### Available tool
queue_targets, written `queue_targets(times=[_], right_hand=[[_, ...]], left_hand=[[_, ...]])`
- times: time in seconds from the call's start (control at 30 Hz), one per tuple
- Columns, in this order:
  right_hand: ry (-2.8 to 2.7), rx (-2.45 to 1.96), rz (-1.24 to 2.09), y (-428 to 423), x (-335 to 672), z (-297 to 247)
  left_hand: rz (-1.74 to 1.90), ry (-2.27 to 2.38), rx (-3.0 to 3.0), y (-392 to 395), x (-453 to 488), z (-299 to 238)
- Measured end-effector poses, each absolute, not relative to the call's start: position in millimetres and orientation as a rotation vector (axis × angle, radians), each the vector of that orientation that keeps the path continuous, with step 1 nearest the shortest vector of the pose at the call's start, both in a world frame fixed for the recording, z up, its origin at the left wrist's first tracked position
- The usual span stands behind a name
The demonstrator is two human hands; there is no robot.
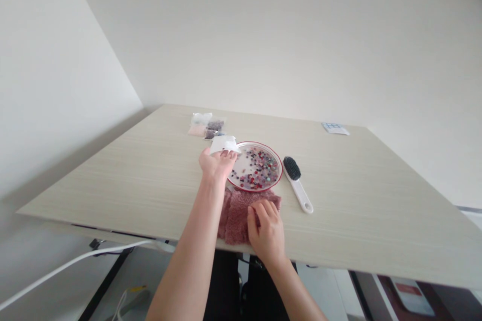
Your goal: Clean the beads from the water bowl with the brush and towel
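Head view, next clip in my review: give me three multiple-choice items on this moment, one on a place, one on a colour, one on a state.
1. Where does the hairbrush lie relative to the plate?
A) In the plate
B) On the table, right of the plate
C) Under the plate

2. What colour is the plate's rim?
A) Red
B) Blue
C) Green

3. What is the left hand doing?
A) Holding the hairbrush handle
B) Resting flat, palm down
C) Holding a white paper packet at the plate's edge

Answers:
1 B: the hairbrush lies on the tabletop beside the plate.
2 A: a red line circles the plate's edge.
3 C: the packet sits on the fingers, by the rim.
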State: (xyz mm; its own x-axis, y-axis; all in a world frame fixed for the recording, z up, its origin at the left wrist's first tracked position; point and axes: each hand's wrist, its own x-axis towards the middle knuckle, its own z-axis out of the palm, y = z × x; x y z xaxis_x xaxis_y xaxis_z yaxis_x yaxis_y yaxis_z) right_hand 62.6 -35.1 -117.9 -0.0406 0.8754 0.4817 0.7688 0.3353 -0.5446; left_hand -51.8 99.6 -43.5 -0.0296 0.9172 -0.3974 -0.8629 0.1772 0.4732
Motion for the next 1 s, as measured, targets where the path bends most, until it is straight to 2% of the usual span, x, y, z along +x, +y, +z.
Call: queue_targets(times=[0.17, 0.4, 0.63, 1.0], right_hand=[[-1.7, -1.421, 0.145, -30.4, 70.0, -116.8], [-1.64, -1.603, -0.103, 8.8, 114.8, -108.1], [-1.464, -1.99, -0.248, 41.8, 153.0, -112.0], [-1.367, -1.978, -0.228, 45.3, 165.7, -126.6]], left_hand=[[1.377, 0.857, 0.411, 72.9, -34.4, -54.5], [1.255, 1.349, 1.215, 61.7, -35.1, -84.2], [0.812, 1.423, 2.045, 55.2, -39.7, -82.9], [0.24, 1.431, 2.32, 73.5, -34.7, -75.9]])
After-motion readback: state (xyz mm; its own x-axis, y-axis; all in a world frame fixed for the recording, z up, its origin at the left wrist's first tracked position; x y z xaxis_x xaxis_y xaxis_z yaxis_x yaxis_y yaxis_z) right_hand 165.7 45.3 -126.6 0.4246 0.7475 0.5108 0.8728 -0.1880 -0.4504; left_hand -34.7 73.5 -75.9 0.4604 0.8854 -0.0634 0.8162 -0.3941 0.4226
